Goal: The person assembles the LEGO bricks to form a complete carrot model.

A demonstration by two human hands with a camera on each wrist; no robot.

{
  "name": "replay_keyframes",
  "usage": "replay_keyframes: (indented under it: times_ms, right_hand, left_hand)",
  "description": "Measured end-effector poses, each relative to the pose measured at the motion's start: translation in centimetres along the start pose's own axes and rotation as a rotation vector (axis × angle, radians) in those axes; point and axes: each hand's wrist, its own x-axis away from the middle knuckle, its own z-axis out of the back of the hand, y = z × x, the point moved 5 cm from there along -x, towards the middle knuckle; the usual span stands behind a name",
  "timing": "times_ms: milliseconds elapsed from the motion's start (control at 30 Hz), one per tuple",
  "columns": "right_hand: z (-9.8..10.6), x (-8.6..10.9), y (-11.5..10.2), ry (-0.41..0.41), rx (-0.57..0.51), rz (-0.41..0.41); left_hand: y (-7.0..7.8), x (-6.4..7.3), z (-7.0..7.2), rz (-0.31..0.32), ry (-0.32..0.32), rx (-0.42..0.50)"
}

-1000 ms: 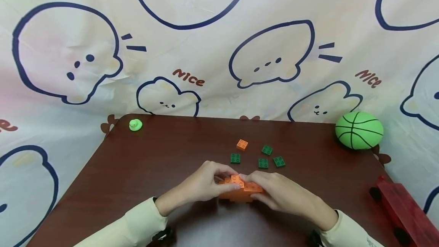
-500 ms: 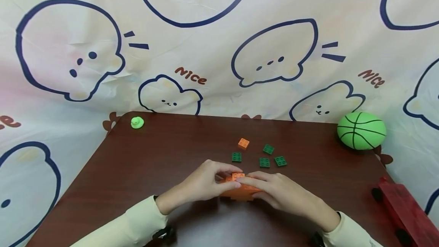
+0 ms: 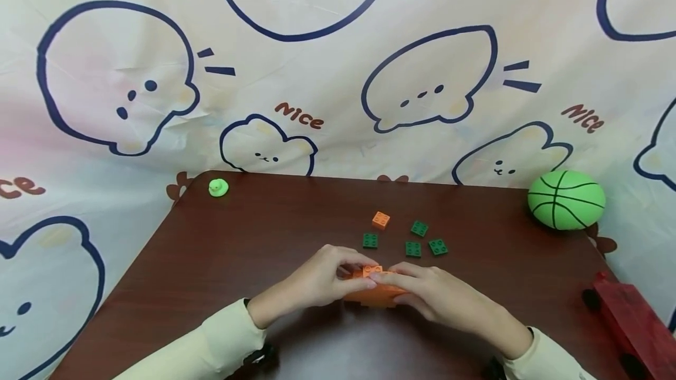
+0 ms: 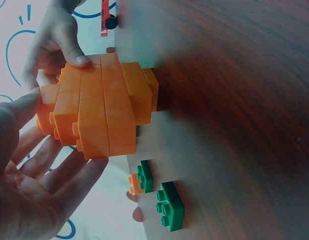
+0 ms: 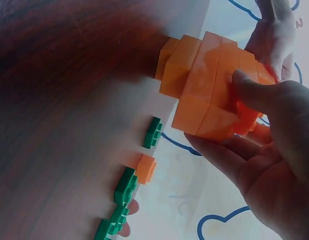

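Between the two hands, near the front middle of the table, stands a stepped block of stacked orange toy bricks (image 3: 377,296). In the left wrist view this orange block (image 4: 107,107) is wide in its middle layers and narrows toward both ends. My left hand (image 3: 330,277) grips its left side, thumb on the near face and fingers behind. My right hand (image 3: 440,292) holds the right side. Its thumb presses the near face in the right wrist view, with the other fingers (image 5: 219,152) under the far edge. A studded orange brick tops the block, partly covered by fingertips.
Behind the hands lie a loose orange brick (image 3: 381,220) and several green bricks (image 3: 413,249). A green toy duck (image 3: 218,187) sits at the back left, a green ball (image 3: 567,200) at the back right. A red toy car (image 3: 634,321) stands along the right edge.
My right hand's fingers have slid left over the block's upper part, up to the left thumb. The left hand keeps its grip. The whole head view has shifted slightly.
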Motion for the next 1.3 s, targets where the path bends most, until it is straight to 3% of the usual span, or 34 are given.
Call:
replay_keyframes:
  times_ms: [133, 300, 467, 633, 767, 900, 1033, 1300]
  right_hand:
    - [0.0, -0.1, 0.2, -0.051, -0.024, -0.014]
    - [2.3, -1.6, 1.6, -0.163, -0.151, -0.137]
    - [4.9, -4.4, 6.0, -0.172, -0.077, -0.282]
    - [4.1, -6.6, 10.7, -0.231, 0.016, -0.383]
    - [2.5, -7.7, 12.4, -0.299, 0.026, -0.408]
    - [1.2, -8.4, 13.1, -0.352, 0.008, -0.413]
    - [0.3, -9.0, 13.5, -0.384, 0.027, -0.397]
    - [0.4, -9.5, 14.4, -0.348, 0.075, -0.376]
  left_hand:
    - [-0.3, 0.1, -0.1, 0.009, -0.022, -0.002]
    - [-0.6, 0.4, -0.1, 0.009, -0.028, -0.016]
    - [-0.5, 0.7, 0.1, 0.018, -0.032, -0.053]
    - [-0.6, 0.9, -0.1, 0.044, -0.020, -0.080]
    - [-0.8, 0.8, -0.5, 0.032, -0.022, -0.088]
    - [-0.6, 0.4, -0.6, 0.003, -0.043, -0.090]
    - [-0.5, 0.2, -0.5, 0.013, -0.062, -0.081]
    - [-0.3, -0.1, -0.4, 0.035, -0.080, -0.066]
